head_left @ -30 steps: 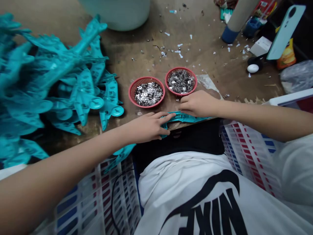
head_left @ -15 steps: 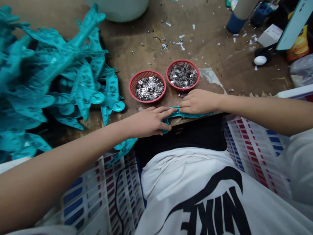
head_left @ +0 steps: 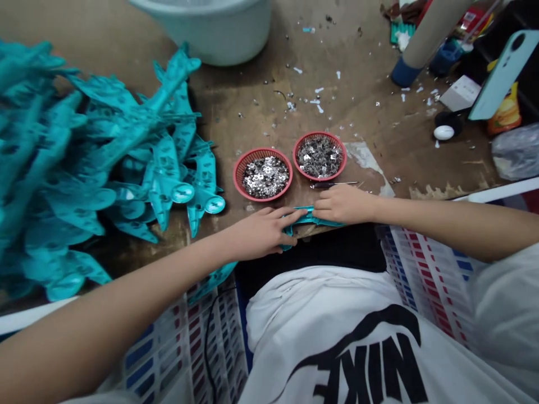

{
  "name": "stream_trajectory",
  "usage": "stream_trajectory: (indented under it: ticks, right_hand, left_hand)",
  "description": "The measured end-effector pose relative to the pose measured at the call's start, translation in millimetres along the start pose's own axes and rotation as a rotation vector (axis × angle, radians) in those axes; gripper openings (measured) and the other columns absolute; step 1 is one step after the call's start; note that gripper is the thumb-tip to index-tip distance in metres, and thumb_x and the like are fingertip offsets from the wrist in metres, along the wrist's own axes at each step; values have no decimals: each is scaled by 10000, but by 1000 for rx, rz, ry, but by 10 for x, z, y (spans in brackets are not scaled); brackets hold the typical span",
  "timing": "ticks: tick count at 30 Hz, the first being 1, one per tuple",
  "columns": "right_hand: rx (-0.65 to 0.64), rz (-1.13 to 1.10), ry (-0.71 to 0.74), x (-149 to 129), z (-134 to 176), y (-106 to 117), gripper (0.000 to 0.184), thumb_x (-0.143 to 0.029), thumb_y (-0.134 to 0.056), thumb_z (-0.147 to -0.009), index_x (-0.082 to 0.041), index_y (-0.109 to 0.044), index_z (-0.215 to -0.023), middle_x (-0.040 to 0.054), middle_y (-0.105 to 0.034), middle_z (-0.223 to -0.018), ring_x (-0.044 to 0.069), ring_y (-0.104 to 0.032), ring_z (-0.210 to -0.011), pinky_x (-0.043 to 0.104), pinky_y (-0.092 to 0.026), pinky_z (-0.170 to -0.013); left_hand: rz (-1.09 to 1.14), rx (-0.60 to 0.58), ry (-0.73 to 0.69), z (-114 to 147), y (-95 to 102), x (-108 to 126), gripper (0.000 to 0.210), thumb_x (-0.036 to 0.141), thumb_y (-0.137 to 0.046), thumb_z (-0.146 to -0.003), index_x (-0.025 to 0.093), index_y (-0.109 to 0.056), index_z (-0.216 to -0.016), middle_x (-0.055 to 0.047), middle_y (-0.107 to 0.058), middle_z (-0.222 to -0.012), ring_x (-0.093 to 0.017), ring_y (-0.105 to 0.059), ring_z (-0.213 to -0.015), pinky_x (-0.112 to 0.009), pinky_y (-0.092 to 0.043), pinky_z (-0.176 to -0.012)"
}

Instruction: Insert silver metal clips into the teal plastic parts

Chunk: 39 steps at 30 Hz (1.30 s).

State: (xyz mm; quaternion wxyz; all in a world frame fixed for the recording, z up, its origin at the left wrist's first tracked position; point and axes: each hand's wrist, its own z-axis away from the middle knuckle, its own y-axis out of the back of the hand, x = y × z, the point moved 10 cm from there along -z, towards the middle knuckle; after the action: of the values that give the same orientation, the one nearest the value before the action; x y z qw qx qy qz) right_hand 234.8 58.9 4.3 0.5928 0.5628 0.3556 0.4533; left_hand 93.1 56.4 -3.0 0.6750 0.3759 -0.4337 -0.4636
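Observation:
A teal plastic part (head_left: 302,220) lies along the table's near edge, partly hidden under both hands. My left hand (head_left: 263,231) grips its left end, with the index finger stretched over the top and the other fingers spread along the lower side. Closed on the part's middle is my right hand (head_left: 346,204), fingers bent together, so what lies beneath the fingertips is hidden. Just beyond the right hand rests a thin tool with a dark handle (head_left: 323,184). Two red baskets, the left one (head_left: 236,175) and the right one (head_left: 344,163), hold small metal pieces.
A big heap of similar teal parts (head_left: 96,146) covers the left side. A pale tub (head_left: 227,39) stands behind. At the right are a phone (head_left: 503,78), a white box (head_left: 460,93) and a plastic bag (head_left: 516,148). Slotted crates (head_left: 429,269) flank my lap.
The whole view has shifted, so the table sits lower in it. Both hands stay on the teal part; the right hand has moved slightly nearer me, uncovering more of the thin tool.

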Motion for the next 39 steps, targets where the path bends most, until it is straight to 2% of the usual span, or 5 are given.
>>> stream_trajectory:
  ticks: [9, 15, 21, 30, 39]
  right_hand:
    - [16, -210, -105, 31, 3, 164, 174, -141, -741, -1255, -190, -899, -1199, 78, -863, -997, 261, -637, -976, 415, -273, -821]
    - [152, -102, -84, 13, -14, 162, 382, -149, -541, -1329, -194, -858, -1121, 58, -805, -919, 264, -590, -931, 422, -270, -810]
    - [158, 21, 58, -30, 40, 87, 545, -168, -334, -1386, -187, -843, -1192, 27, -769, -956, 231, -610, -949, 415, -341, -846]
    - [111, 72, 78, 48, 86, -90, 629, -214, -248, -1393, -172, -871, -1322, 59, -815, -1045, 235, -666, -999, 401, -368, -803]
    - [129, -229, -48, 270, 91, 106, 592, -498, -432, -1402, -143, -755, -1749, 198, -813, -1572, 337, -730, -1382, 491, -581, -1127]
  left_hand:
    - [117, 51, -8, 79, -20, 0, 428, 261, -976, -1101, 425, -961, -1497, -148, -464, -2076, -464, -621, -1829, -596, -645, -1371]
    - [158, 42, -36, 83, -9, -19, 449, 239, -953, -1107, 414, -949, -1521, -141, -407, -2102, -487, -580, -1858, -665, -629, -1407]
    - [218, 14, -20, 61, -63, -93, 463, 242, -901, -1138, 412, -925, -1568, -121, -278, -2153, -499, -475, -1924, -712, -549, -1484]
    - [181, 34, -37, 41, -121, -166, 475, 327, -871, -1172, 448, -896, -1630, -98, -349, -2143, -463, -436, -1941, -697, -461, -1540]
    - [239, 128, -48, 109, -63, -204, 1017, 274, -783, -1186, 384, -285, -2066, -163, -378, -2123, -380, -407, -1972, -550, -423, -1585]
